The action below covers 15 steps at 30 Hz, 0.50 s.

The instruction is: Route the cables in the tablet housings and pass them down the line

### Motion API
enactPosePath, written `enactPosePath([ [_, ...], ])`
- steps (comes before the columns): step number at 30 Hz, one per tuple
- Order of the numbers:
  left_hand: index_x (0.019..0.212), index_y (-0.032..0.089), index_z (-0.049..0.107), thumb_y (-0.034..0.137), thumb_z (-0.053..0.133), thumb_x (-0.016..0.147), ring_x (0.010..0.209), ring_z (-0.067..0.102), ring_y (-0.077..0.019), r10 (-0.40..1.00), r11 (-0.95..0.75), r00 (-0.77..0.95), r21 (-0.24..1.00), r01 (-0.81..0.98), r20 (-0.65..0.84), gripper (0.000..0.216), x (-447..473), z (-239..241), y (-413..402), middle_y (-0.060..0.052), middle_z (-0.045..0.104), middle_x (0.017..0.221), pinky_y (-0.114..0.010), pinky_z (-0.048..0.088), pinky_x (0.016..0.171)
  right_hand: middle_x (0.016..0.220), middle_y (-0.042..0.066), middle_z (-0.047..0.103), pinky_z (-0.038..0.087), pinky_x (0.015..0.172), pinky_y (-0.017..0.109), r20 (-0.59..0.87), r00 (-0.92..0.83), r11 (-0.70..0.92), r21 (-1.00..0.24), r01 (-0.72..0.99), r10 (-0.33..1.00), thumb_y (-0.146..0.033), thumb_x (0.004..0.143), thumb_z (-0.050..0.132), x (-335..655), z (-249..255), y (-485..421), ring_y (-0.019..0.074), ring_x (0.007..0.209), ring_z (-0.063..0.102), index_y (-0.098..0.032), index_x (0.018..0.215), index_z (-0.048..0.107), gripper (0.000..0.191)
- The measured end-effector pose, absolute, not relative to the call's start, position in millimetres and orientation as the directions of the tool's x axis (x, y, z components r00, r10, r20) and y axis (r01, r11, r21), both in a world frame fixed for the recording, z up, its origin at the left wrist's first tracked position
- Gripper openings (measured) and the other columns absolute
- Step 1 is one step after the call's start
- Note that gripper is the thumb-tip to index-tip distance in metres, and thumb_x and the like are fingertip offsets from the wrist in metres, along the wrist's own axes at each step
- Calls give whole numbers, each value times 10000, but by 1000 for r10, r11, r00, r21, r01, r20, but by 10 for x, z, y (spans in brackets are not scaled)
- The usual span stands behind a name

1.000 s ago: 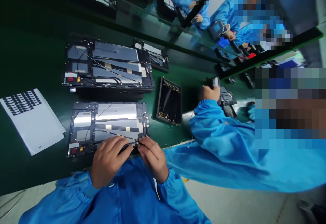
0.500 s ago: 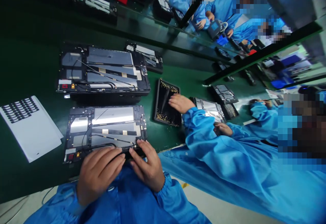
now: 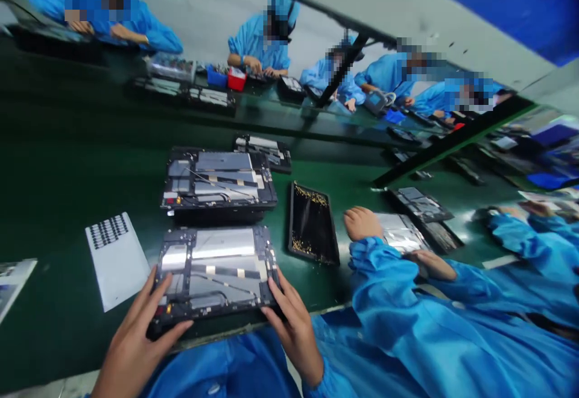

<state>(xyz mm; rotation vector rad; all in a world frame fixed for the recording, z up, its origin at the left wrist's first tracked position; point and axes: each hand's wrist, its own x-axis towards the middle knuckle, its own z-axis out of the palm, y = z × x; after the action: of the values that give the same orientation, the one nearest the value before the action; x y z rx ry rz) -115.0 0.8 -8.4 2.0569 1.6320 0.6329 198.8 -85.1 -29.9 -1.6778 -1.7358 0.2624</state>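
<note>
An opened tablet [image 3: 221,265] lies before me, its silver battery packs, ribbon cables and boards exposed. My left hand [image 3: 151,319] grips its left end, with the thumb along the front edge and the fingers over the corner. On the right end, my right hand [image 3: 289,316] holds the frame between thumb and fingers. Whether the tablet rests fully on the bench or is slightly raised, I cannot tell. Just behind it sits a stack of similar opened tablets [image 3: 221,178].
A white sheet with black stickers [image 3: 120,271] lies left. To the right is a black tray [image 3: 335,247] with small gold-coloured screws, beside a co-worker's hand [image 3: 362,223]. Another opened tablet [image 3: 265,151] lies farther back. A dark post [image 3: 452,142] slants up from the green bench [image 3: 67,187].
My hands have gone from the tablet's front edge to its two ends and now grip it. The view has tilted up. The co-worker's hand has left the screw tray.
</note>
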Motion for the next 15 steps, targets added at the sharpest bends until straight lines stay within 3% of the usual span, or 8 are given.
enactPosePath([
  [4,1473,460,457,622,623,839,1315,584,-312,962,-261,162,554,791,221,676,-1224,352,-121,107,323,1637,-329,636,893,1590,84,419,524,1086,385,453,53,238,-560,794,890,-212,976,573,1992,42,-851,288,1395,514,-275,1533,428,580],
  [9,1460,418,492,698,646,800,1418,468,-345,929,-323,135,576,751,345,733,-980,959,692,64,301,1652,-465,460,1143,1561,59,466,449,1160,481,514,110,289,-631,720,851,-278,970,612,2146,448,48,282,1426,477,-331,1509,456,564],
  [15,1400,287,580,641,724,739,1435,447,-341,941,-325,146,699,636,305,764,-692,921,1679,-68,374,1624,-422,409,1172,1520,95,516,390,1191,519,460,161,284,-748,599,873,-458,937,630,2258,463,993,295,1417,486,-282,1428,574,524],
])
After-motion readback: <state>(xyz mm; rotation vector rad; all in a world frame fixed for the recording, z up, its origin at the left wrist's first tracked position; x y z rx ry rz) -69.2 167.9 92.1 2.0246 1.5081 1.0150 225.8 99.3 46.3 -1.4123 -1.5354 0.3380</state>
